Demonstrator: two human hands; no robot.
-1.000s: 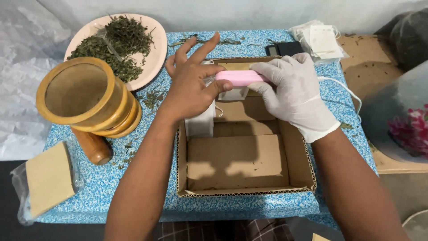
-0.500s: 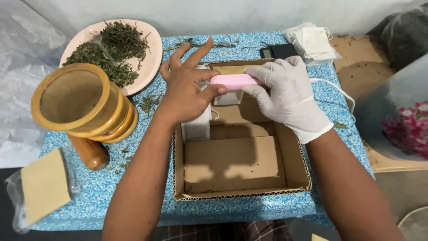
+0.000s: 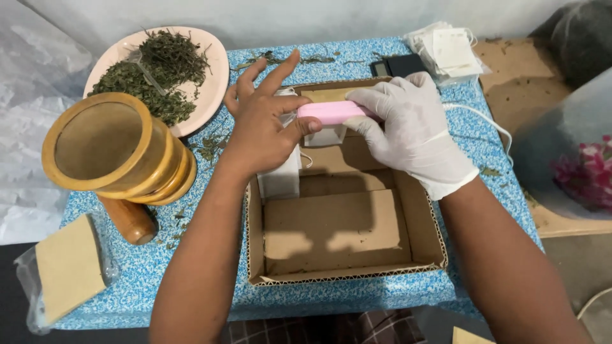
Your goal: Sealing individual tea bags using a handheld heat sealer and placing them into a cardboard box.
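Pink plastic marks the centre of the work: a slim pink sealing tool (image 3: 331, 112) is held across the far part of an open cardboard box (image 3: 344, 271), its white cord (image 3: 484, 121) trailing to the right. The gloved right hand (image 3: 414, 137) wraps its fingers around the tool's right end in a firm grip; the bare left hand (image 3: 264, 127) presses its thumb against the tool's left end while the other fingers are spread and raised. Under the tool hangs a small white filter bag (image 3: 326, 135), its top edge caught at the tool, and a second white bag (image 3: 280, 178) stands upright against the box's left wall, partly behind the left wrist. The step in hand appears to be closing the top of the small bag by pressure from both hands. The next move, by this reading, calls for steady, even pressure along the seam, then a clean release so the bag can be lifted clear without tearing. Around the box, on the blue speckled tablecloth (image 3: 204, 280): a wooden mortar (image 3: 108, 146) lying on its side with a pestle (image 3: 131, 220) beneath it, a pale plate (image 3: 210, 89) of dried green herbs (image 3: 153, 73), a stack of empty white bags (image 3: 449, 54), a small dark scale (image 3: 398, 65) and a tan packet in clear plastic (image 3: 67, 267).
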